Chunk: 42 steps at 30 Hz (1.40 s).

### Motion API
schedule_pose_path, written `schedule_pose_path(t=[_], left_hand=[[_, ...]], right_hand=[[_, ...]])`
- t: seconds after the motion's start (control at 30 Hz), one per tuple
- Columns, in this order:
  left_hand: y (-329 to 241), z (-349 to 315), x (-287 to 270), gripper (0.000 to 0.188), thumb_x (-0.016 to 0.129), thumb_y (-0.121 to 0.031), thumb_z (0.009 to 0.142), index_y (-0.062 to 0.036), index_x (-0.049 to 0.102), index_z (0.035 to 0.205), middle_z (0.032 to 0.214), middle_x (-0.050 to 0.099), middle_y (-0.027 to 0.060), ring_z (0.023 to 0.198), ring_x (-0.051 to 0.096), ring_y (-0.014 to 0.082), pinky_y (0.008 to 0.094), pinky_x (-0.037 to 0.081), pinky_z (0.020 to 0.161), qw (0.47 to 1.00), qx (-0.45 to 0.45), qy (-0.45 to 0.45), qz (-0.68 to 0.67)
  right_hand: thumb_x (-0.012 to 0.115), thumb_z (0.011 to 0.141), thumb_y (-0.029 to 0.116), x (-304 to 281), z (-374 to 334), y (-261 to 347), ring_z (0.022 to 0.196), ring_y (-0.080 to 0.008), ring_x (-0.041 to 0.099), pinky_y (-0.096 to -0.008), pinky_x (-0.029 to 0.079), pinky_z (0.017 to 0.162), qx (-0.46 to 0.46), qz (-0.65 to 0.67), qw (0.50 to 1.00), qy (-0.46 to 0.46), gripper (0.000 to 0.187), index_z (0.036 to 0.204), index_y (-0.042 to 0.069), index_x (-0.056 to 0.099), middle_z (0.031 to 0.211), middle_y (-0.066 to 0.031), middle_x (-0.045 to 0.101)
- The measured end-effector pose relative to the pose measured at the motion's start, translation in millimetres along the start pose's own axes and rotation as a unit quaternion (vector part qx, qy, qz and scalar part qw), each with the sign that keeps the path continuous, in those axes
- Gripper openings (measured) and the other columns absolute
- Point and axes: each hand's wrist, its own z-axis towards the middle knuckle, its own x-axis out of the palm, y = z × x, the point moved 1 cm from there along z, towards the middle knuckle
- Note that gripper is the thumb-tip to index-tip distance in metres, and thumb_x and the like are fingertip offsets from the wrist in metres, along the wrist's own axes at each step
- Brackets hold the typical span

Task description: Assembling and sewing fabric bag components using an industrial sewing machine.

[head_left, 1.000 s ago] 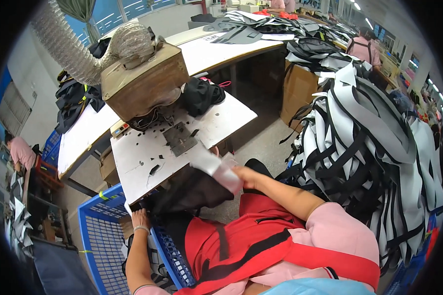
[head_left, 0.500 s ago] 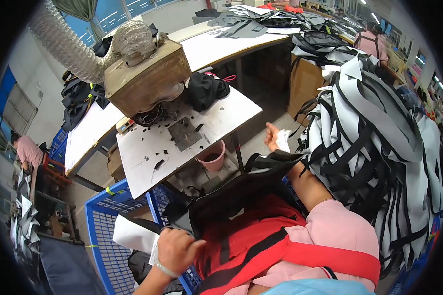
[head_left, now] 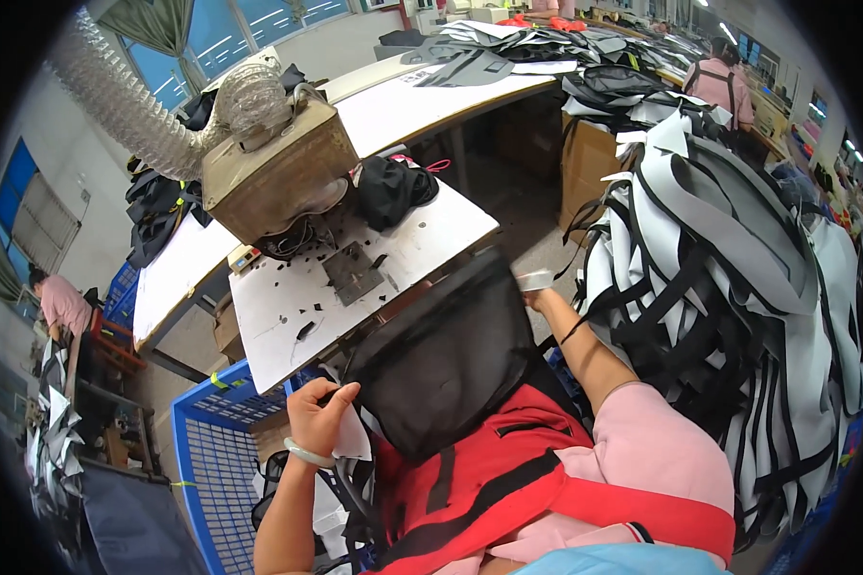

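Note:
A black mesh fabric panel (head_left: 446,359) with dark edging is stretched upright before my red apron (head_left: 508,441). My left hand (head_left: 318,419), with a pale bangle at the wrist, is closed on its left side, thumb pointing right; a white flap hangs just below the fist. At the panel's far right edge, my right hand (head_left: 537,297) grips it, its fingers mostly hidden. A small white piece (head_left: 535,280) shows at that hand. The panel's lower edge rests against the apron.
Ahead stands a white worktable (head_left: 278,335) with a boxy metal machine (head_left: 278,172), a flexible duct (head_left: 129,105) and black scraps. Blue crates (head_left: 216,460) sit at lower left. A tall heap of grey-and-black strips (head_left: 729,316) rises at right. Co-workers (head_left: 719,91) are farther off.
The black panel has been raised and opened out, so its mesh face shows. My left hand has moved up; my right hand has turned and dropped slightly.

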Motion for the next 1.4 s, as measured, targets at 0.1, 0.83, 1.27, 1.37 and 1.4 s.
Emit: schedule_pose_path(t=[0.1, 0.83, 1.27, 1.37, 1.4], left_hand=[[21, -4, 3, 0.028, 0.077, -0.019, 0.075, 0.0034, 0.062, 0.065, 0.055, 0.055, 0.0063, 0.051, 0.049, 0.0106, 0.0262, 0.038, 0.048, 0.996, -0.030, 0.031, 0.083], [47, 11, 15, 0.044, 0.067, -0.042, 0.076, 0.0014, 0.067, 0.068, 0.060, 0.059, 0.0191, 0.052, 0.057, 0.0318, 0.0376, 0.045, 0.051, 0.966, -0.033, 0.169, 0.191], [33, 5, -7, 0.022, 0.069, -0.022, 0.082, -0.0009, 0.068, 0.089, 0.070, 0.062, 0.0029, 0.067, 0.054, 0.0078, 0.0261, 0.045, 0.061, 0.929, -0.102, 0.351, 0.055], [-3, 6, -4, 0.016, 0.068, -0.014, 0.081, 0.0015, 0.068, 0.087, 0.075, 0.064, 0.0007, 0.071, 0.055, 0.0061, 0.0242, 0.046, 0.066, 0.945, -0.160, 0.269, -0.096], [-13, 10, -3, 0.015, 0.068, -0.013, 0.082, 0.0015, 0.068, 0.087, 0.077, 0.064, -0.0004, 0.072, 0.054, 0.0056, 0.0231, 0.046, 0.067, 0.942, -0.165, 0.249, -0.152]], right_hand=[[0.058, 0.087, 0.016, -22, -4, -9, 0.057, -0.0126, 0.053, -0.0273, 0.041, 0.044, -0.054, -0.072, 0.986, -0.144, 0.015, 0.099, 0.010, 0.064, 0.076, -0.0010, 0.059], [0.065, 0.085, 0.033, 216, -260, -97, 0.127, -0.0317, 0.042, -0.0390, 0.035, 0.106, -0.323, -0.462, 0.614, 0.552, 0.063, 0.136, 0.007, 0.039, 0.142, -0.0146, 0.038], [0.061, 0.090, 0.021, 222, -263, -62, 0.087, -0.0054, 0.050, -0.0234, 0.043, 0.077, 0.008, -0.439, 0.680, 0.587, 0.026, 0.107, 0.003, 0.063, 0.091, 0.0033, 0.060], [0.061, 0.088, 0.020, 232, -287, -13, 0.087, -0.0060, 0.053, -0.0245, 0.044, 0.078, -0.064, -0.438, 0.700, 0.560, 0.026, 0.104, -0.001, 0.063, 0.091, 0.0014, 0.063], [0.062, 0.088, 0.019, 235, -294, 5, 0.088, -0.0060, 0.054, -0.0240, 0.044, 0.079, -0.060, -0.420, 0.720, 0.550, 0.027, 0.105, -0.002, 0.063, 0.092, 0.0011, 0.063]])
